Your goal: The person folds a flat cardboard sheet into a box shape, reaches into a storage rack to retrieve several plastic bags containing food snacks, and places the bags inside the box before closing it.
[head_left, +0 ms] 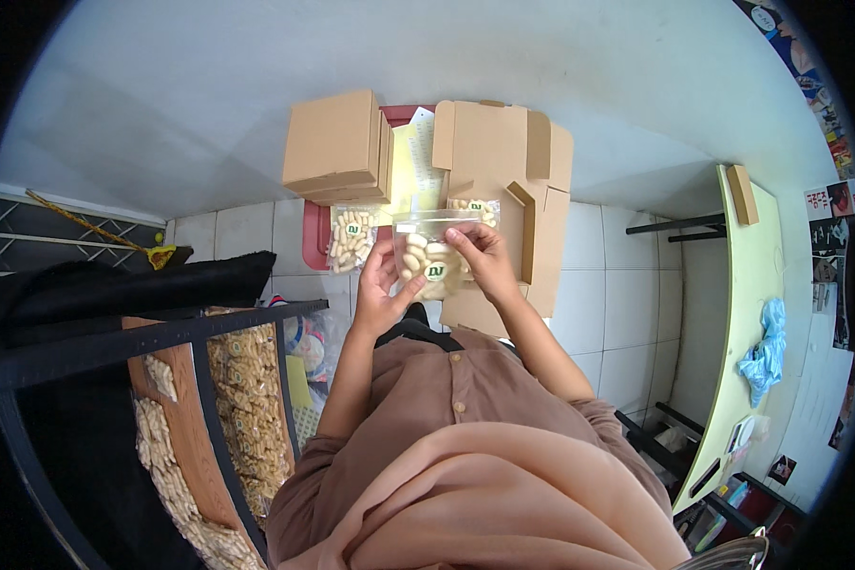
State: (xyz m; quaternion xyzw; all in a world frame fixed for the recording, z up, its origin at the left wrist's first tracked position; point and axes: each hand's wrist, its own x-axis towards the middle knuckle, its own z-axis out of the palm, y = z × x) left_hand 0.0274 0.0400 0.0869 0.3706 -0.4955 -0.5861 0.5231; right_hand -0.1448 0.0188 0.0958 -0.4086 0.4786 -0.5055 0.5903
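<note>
Between my hands I hold up a clear zip bag (pixel 423 249) of pale, oblong capsule-like pieces, with a round white and green sticker on its front. My left hand (pixel 378 290) grips its lower left side, thumb across the front. At the upper right edge, my right hand (pixel 484 255) pinches the bag near its top strip. A similar filled bag (pixel 352 237) lies just left of my left hand. Behind the held bag, another filled bag (pixel 475 207) shows in part at the open cardboard box (pixel 489 142).
Closed brown boxes (pixel 332 142) are stacked at the far left on a red surface (pixel 315 237), beside yellow paper (pixel 404 171). A dark metal rack (pixel 161 353) holding many filled bags (pixel 247 399) stands to my left. On the right, a pale table (pixel 746 275) carries a blue plastic bag (pixel 765 351).
</note>
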